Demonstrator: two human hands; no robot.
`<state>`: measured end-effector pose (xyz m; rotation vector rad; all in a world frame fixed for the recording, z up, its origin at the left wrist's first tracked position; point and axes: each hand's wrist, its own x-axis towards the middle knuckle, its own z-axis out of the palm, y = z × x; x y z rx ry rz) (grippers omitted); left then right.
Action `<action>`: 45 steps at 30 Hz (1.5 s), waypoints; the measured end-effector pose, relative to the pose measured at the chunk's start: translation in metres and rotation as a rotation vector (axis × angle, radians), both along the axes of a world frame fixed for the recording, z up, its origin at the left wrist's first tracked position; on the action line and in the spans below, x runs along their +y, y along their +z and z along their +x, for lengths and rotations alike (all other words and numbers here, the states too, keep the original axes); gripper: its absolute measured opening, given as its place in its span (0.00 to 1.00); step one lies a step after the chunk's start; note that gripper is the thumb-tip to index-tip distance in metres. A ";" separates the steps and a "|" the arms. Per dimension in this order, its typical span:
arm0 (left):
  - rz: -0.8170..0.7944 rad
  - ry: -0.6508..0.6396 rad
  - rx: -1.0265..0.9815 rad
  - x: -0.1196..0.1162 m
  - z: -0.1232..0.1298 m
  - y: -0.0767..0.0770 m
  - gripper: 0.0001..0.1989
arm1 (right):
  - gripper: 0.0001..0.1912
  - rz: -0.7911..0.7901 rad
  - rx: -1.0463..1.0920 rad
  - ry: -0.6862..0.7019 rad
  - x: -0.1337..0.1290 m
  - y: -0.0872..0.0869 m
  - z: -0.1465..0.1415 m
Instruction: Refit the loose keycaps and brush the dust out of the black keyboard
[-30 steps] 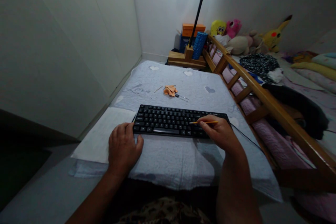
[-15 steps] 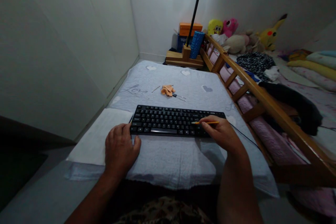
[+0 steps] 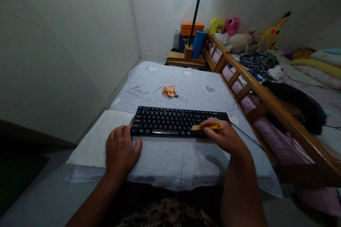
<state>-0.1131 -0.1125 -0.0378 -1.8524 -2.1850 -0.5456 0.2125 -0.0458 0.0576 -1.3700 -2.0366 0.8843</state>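
A black keyboard [image 3: 162, 122] lies crosswise on the cloth-covered table. My left hand [image 3: 122, 147] grips its left end, thumb along the front edge and fingertips at the side. In my right hand [image 3: 220, 133] is a small brush [image 3: 213, 127] with a yellow handle, pinched between thumb and fingers. Its pale bristles point left over the keys near the right part of the keyboard. The hand itself covers some of the number keys. Behind the keyboard sit a crumpled orange cloth [image 3: 168, 91], a tool with a black handle and metal prongs [image 3: 182, 98], and a thin stick [image 3: 157, 89].
A white sheet [image 3: 93, 142] lies at the table's left, partly beneath my left hand. The keyboard's cable [image 3: 247, 133] runs off to the right. A wooden bed rail [image 3: 255, 88] borders the right side; a lamp pole [image 3: 197, 9] stands at the back.
My right hand has turned the brush so its broad side shows, and the bristles have shifted slightly left and toward me. My left hand keeps its place on the keyboard.
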 end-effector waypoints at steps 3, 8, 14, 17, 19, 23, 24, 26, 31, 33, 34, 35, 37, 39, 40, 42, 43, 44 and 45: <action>-0.003 0.001 -0.003 0.000 0.000 0.000 0.18 | 0.12 -0.057 -0.045 -0.030 0.002 -0.002 0.004; -0.002 0.000 0.006 0.000 0.000 0.000 0.18 | 0.12 -0.077 -0.130 -0.116 0.003 0.001 0.022; -0.018 0.004 0.013 0.000 0.001 0.001 0.18 | 0.11 -0.034 -0.067 -0.132 -0.005 0.012 0.022; -0.021 0.003 0.014 0.000 0.000 0.001 0.19 | 0.11 -0.054 0.014 -0.019 -0.007 0.012 0.009; -0.019 0.003 0.007 0.000 0.000 0.000 0.18 | 0.11 -0.072 0.039 0.050 -0.005 0.008 0.002; -0.010 -0.003 -0.004 0.000 0.000 0.000 0.18 | 0.11 -0.123 0.000 0.029 -0.001 0.000 0.003; -0.010 -0.006 -0.007 0.000 0.000 0.000 0.18 | 0.11 -0.132 -0.014 0.003 0.000 -0.002 0.007; -0.009 -0.007 -0.013 0.000 0.000 0.001 0.18 | 0.11 -0.140 -0.034 -0.041 0.000 -0.002 0.015; -0.015 0.003 -0.022 0.000 0.000 0.000 0.18 | 0.10 -0.091 -0.058 -0.116 -0.003 0.006 0.029; -0.022 0.001 -0.023 0.000 -0.001 -0.001 0.18 | 0.10 -0.053 -0.040 -0.131 -0.004 0.008 0.026; -0.025 0.001 -0.023 0.000 -0.001 -0.001 0.18 | 0.10 -0.035 -0.021 -0.128 -0.003 0.008 0.023; -0.027 0.002 -0.022 0.000 -0.001 -0.001 0.18 | 0.11 -0.015 0.003 -0.121 -0.003 0.007 0.018; -0.027 0.002 -0.018 0.000 -0.001 -0.001 0.18 | 0.11 0.029 0.043 -0.094 0.000 0.003 0.005; -0.021 0.000 -0.011 0.000 -0.001 -0.001 0.18 | 0.11 0.073 0.056 -0.058 0.003 -0.004 -0.008; -0.019 -0.002 -0.008 0.000 -0.001 0.000 0.18 | 0.11 0.094 0.057 -0.050 0.004 -0.007 -0.013; -0.019 0.000 -0.005 0.000 0.000 0.000 0.17 | 0.10 0.121 0.044 -0.045 0.006 -0.013 -0.019; -0.022 0.002 -0.004 0.000 0.000 0.001 0.17 | 0.10 0.121 0.034 -0.042 0.006 -0.015 -0.020; -0.024 0.004 -0.003 0.000 0.000 0.001 0.17 | 0.10 0.111 0.022 -0.036 0.006 -0.015 -0.020; -0.026 0.004 -0.002 0.000 0.000 0.001 0.17 | 0.10 0.092 0.010 -0.023 0.005 -0.015 -0.018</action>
